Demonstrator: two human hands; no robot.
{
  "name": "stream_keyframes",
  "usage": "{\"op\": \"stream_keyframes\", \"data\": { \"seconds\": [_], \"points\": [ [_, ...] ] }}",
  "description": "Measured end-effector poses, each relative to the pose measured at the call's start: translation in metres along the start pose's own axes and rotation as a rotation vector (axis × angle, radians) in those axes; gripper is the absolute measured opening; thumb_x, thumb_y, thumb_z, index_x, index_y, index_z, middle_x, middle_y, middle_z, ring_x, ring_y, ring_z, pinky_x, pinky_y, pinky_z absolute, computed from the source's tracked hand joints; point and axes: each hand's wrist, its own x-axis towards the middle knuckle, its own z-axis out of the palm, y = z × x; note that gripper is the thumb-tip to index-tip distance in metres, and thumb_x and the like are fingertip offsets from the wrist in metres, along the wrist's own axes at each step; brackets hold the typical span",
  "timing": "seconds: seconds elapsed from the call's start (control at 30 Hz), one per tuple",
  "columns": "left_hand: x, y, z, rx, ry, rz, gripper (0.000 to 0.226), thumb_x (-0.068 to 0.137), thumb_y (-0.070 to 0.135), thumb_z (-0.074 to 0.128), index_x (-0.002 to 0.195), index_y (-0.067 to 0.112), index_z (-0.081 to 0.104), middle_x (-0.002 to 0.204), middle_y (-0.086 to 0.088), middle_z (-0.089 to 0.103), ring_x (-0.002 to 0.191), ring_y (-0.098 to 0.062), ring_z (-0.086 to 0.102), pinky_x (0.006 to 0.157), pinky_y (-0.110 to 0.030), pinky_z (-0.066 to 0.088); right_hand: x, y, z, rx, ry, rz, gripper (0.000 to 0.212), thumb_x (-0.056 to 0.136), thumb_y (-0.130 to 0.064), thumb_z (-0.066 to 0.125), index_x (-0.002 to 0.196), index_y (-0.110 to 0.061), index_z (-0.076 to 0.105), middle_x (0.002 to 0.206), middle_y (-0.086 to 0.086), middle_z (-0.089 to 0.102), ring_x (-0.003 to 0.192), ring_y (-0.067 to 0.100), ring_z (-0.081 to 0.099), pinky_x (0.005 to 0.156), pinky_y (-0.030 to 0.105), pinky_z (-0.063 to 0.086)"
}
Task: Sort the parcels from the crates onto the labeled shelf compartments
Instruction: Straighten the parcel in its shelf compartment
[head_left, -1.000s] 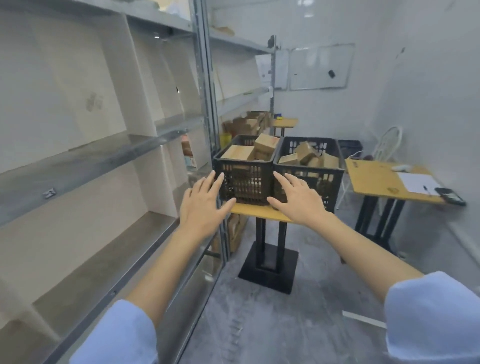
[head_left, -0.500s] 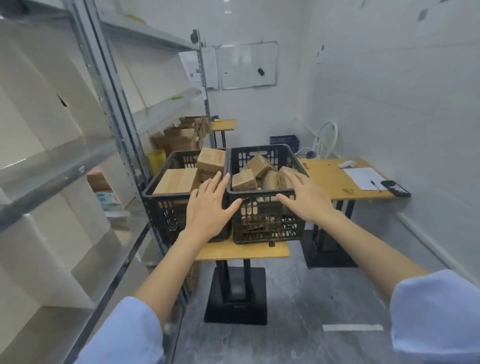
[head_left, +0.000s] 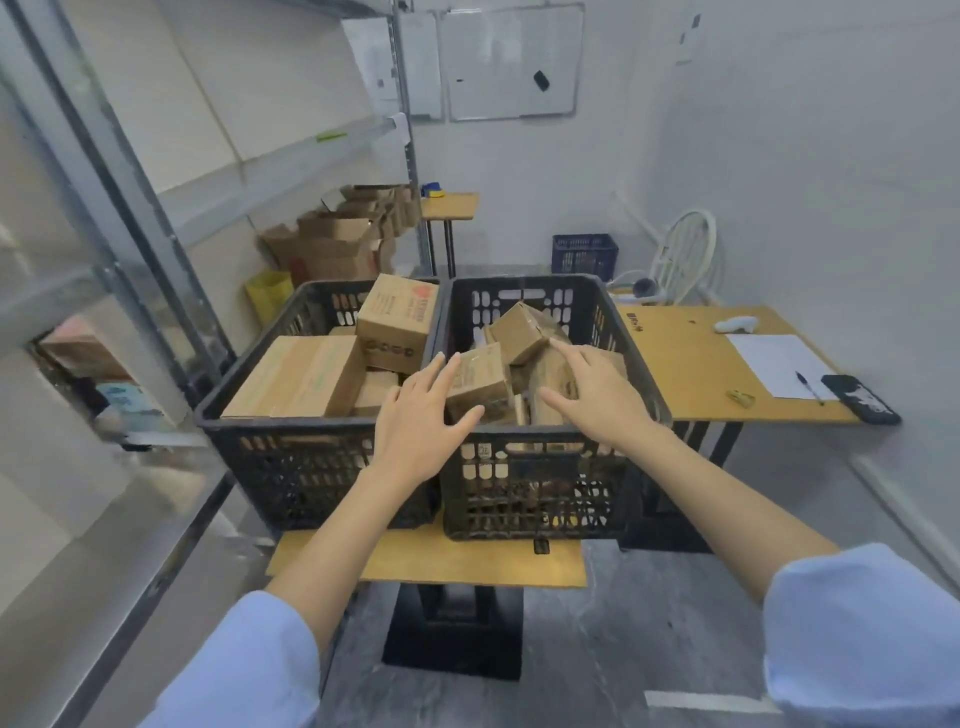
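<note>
Two black plastic crates stand side by side on a small wooden table (head_left: 426, 564). The left crate (head_left: 291, 457) holds a long flat cardboard parcel (head_left: 296, 376) and an upright printed box (head_left: 397, 322). The right crate (head_left: 545, 493) holds several small cardboard parcels. My left hand (head_left: 421, 415) reaches over the near rim, fingers spread, beside a small parcel (head_left: 480, 382) at its left side. My right hand (head_left: 597, 395) hovers open over the parcels to the right of it. Neither hand holds anything.
A grey metal shelf unit (head_left: 130, 218) runs along the left wall. A second wooden table (head_left: 696, 364) to the right carries paper, a pen and a phone (head_left: 860, 397). Cardboard boxes (head_left: 343, 244), a blue crate (head_left: 584, 254) and a white chair (head_left: 683, 254) stand behind.
The view has turned from the shelf toward the crates and come closer. Both hands have moved forward from in front of the crates to above the right crate's parcels.
</note>
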Motion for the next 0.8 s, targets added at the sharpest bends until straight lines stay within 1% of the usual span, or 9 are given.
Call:
{"op": "stream_keyframes", "data": {
  "seconds": [0.17, 0.37, 0.43, 0.53, 0.63, 0.73, 0.8],
  "points": [
    [0.051, -0.008, 0.050, -0.006, -0.079, -0.092, 0.074, 0.094, 0.064, 0.041, 0.156, 0.033, 0.015, 0.162, 0.006, 0.021, 0.146, -0.015, 0.026, 0.118, -0.043, 0.023, 0.067, 0.031, 0.038, 0.047, -0.138, -0.048, 0.072, 0.094, -0.050, 0.056, 0.154, -0.031, 0.022, 0.158, 0.000, 0.031, 0.141, 0.022, 0.035, 0.106, 0.046, 0.044],
    [0.083, -0.013, 0.084, -0.018, -0.095, -0.170, 0.076, 0.092, 0.065, 0.045, 0.156, 0.034, 0.017, 0.161, 0.006, 0.024, 0.144, -0.015, 0.030, 0.117, -0.044, 0.027, 0.116, 0.046, 0.075, 0.134, -0.261, -0.115, 0.077, 0.091, -0.049, 0.063, 0.153, -0.030, 0.022, 0.156, 0.002, 0.031, 0.137, 0.023, 0.039, 0.101, 0.043, 0.046],
    [0.089, -0.016, 0.091, -0.047, -0.084, -0.184, 0.076, 0.091, 0.065, 0.046, 0.156, 0.034, 0.019, 0.161, 0.007, 0.025, 0.143, -0.015, 0.032, 0.115, -0.046, 0.030, 0.125, 0.046, 0.088, 0.144, -0.315, -0.128, 0.079, 0.090, -0.051, 0.063, 0.153, -0.033, 0.020, 0.158, 0.004, 0.027, 0.140, 0.025, 0.036, 0.104, 0.046, 0.045],
    [0.096, -0.020, 0.098, -0.064, -0.075, -0.194, 0.076, 0.091, 0.064, 0.047, 0.155, 0.033, 0.020, 0.161, 0.006, 0.026, 0.142, -0.016, 0.034, 0.113, -0.046, 0.034, 0.134, 0.045, 0.106, 0.163, -0.354, -0.133, 0.079, 0.089, -0.052, 0.063, 0.152, -0.040, 0.018, 0.160, 0.008, 0.022, 0.144, 0.029, 0.030, 0.105, 0.048, 0.041],
    [0.099, -0.022, 0.102, -0.075, -0.070, -0.193, 0.078, 0.090, 0.063, 0.050, 0.155, 0.032, 0.021, 0.161, 0.005, 0.025, 0.141, -0.017, 0.035, 0.111, -0.045, 0.037, 0.140, 0.044, 0.120, 0.202, -0.382, -0.111, 0.083, 0.085, -0.056, 0.065, 0.152, -0.041, 0.018, 0.162, 0.007, 0.017, 0.144, 0.031, 0.029, 0.107, 0.050, 0.040],
    [0.102, -0.022, 0.104, -0.046, -0.051, -0.128, 0.078, 0.090, 0.059, 0.053, 0.156, 0.030, 0.021, 0.162, 0.005, 0.024, 0.141, -0.016, 0.036, 0.111, -0.039, 0.036, 0.145, 0.046, 0.134, 0.214, -0.419, -0.076, 0.088, 0.081, -0.058, 0.068, 0.151, -0.039, 0.018, 0.162, 0.008, 0.015, 0.143, 0.033, 0.031, 0.107, 0.051, 0.041],
    [0.102, -0.020, 0.106, -0.054, -0.056, -0.104, 0.079, 0.090, 0.057, 0.055, 0.156, 0.031, 0.020, 0.162, 0.006, 0.023, 0.141, -0.014, 0.035, 0.110, -0.035, 0.034, 0.145, 0.048, 0.140, 0.220, -0.435, -0.058, 0.087, 0.081, -0.054, 0.070, 0.150, -0.038, 0.021, 0.161, 0.010, 0.019, 0.142, 0.032, 0.034, 0.106, 0.050, 0.043]
  ]
}}
